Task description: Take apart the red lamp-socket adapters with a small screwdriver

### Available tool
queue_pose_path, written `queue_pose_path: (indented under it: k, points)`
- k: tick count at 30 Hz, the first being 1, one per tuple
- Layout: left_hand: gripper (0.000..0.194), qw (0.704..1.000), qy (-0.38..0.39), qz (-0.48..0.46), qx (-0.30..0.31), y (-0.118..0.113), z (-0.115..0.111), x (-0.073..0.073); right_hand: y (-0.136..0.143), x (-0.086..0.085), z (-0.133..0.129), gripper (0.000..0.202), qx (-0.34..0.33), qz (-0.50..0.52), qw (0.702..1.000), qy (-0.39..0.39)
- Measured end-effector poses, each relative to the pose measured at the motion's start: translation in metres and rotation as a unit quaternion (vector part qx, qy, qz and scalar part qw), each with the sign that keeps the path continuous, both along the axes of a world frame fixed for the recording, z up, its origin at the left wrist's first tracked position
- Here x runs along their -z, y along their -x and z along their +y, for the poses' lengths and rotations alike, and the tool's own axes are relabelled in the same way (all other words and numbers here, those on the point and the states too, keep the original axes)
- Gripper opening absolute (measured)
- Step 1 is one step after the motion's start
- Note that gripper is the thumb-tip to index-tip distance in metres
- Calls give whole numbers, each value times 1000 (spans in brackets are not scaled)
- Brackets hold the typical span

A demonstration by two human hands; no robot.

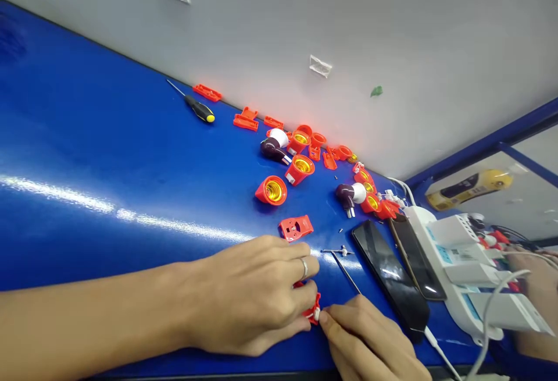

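My left hand (261,294), with a ring on one finger, is closed around a red plastic lamp-holder part (313,313) near the table's front edge. The fingers cover most of it. At its right end, the closed fingertips of my right hand (370,343) pinch a small white piece (317,314). From behind the right hand a thin metal shaft (346,271) points away; its other end is hidden. Just beyond my left fingers lies a loose red plate (296,228) with holes. Small metal pieces (343,250) lie near the shaft's tip.
Red lamp sockets (272,191) with brass threads, red shells and dark plug adapters (275,149) line the wall side. A black-yellow screwdriver (199,109) lies farther left. Phones (390,276) and a white power strip (449,276) stand right. Another person's arm (529,305) shows at the far right.
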State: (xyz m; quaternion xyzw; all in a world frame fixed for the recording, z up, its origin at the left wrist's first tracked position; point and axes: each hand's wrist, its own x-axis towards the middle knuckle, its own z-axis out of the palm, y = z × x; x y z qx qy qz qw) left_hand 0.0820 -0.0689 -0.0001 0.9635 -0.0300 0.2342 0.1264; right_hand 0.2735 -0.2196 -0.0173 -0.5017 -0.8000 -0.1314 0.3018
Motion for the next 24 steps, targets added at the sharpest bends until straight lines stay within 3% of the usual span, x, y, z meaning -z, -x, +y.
queue_pose_path:
  k: [3,8,12,17,24]
  points:
    - [15,1000,3,5,5,0,0,-1,-1,-3,3,17,-7,-13,1000,11]
    - [17,1000,0,-1,-5,0,-1,-2,-4,-24,7,18,-54,-82,994,57]
    - [14,1000,-10,-4,-13,-1,-1,-2,-21,-36,5,33,-36,-58,994,88]
    - [11,1000,-8,-5,-11,0,0,-1,-52,-29,17,24,106,-69,991,44]
    - [21,999,-23,-31,-28,2,-2,0,-59,-13,38,13,123,-79,987,58]
